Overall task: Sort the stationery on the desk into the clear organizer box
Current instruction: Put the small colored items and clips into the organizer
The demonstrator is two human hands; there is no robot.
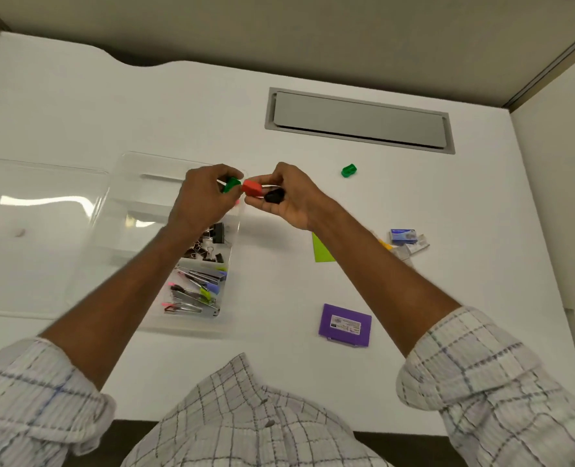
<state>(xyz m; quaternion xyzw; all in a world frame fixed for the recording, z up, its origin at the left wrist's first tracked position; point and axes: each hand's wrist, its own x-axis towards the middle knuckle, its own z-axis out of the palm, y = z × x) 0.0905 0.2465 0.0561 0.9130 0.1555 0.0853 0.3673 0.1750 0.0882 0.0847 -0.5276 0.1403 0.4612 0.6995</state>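
Observation:
My left hand (205, 197) pinches a small green sharpener (230, 184) above the far right corner of the clear organizer box (124, 183). My right hand (289, 197) holds a red sharpener (251, 188) at its fingertips and a black one (274, 196) in the palm. The two hands almost touch. Another green sharpener (348, 170) lies on the white desk (178, 106) to the right. Black binder clips (208, 246) and several staplers with coloured parts (195, 291) fill two near compartments of the box.
The box's clear lid (27, 230) lies to its left. A purple case (344, 325), a green sticky-note pad (322, 250) and small staple boxes (405, 241) lie on the right. A grey cable hatch (360, 121) is set into the desk's far side.

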